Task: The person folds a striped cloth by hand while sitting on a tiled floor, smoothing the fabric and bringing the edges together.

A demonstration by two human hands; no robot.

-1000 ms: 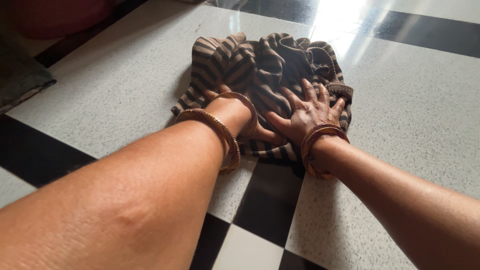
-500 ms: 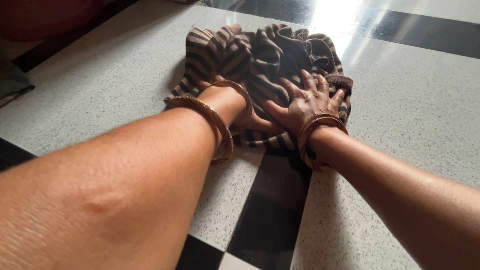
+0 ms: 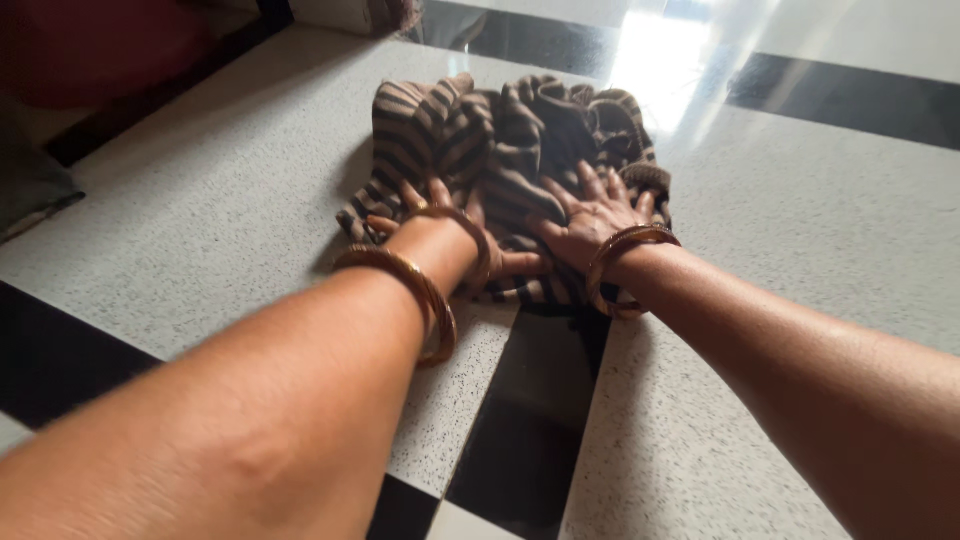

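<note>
Floor: pale speckled floor (image 3: pixel 200 200) crossed by glossy black bands (image 3: pixel 530 410); one band runs from under the cloth toward the camera; another runs across the far right; a bright glare (image 3: pixel 655 60) lies just beyond the cloth.
Room: dark red shape (image 3: pixel 110 45) at the far left edge; grey object (image 3: pixel 30 185) on the floor at left; both blurred, kind not clear.
Containers: cannot tell of any.
Cloth: brown-and-black striped cloth (image 3: pixel 510 140), bunched and rumpled on the floor in the middle; its long axis runs left to right; stripes run in mixed directions through the folds.
Left hand: left hand (image 3: pixel 440 225) pressed flat on the cloth's near left part; fingers (image 3: pixel 412 195) spread apart; bangles (image 3: pixel 420 285) on the wrist.
Right hand: right hand (image 3: pixel 592 215) flat on the cloth's near right part; fingers (image 3: pixel 590 182) splayed, pointing away; bangles (image 3: pixel 620 265) at the wrist; thumbs near each other.
</note>
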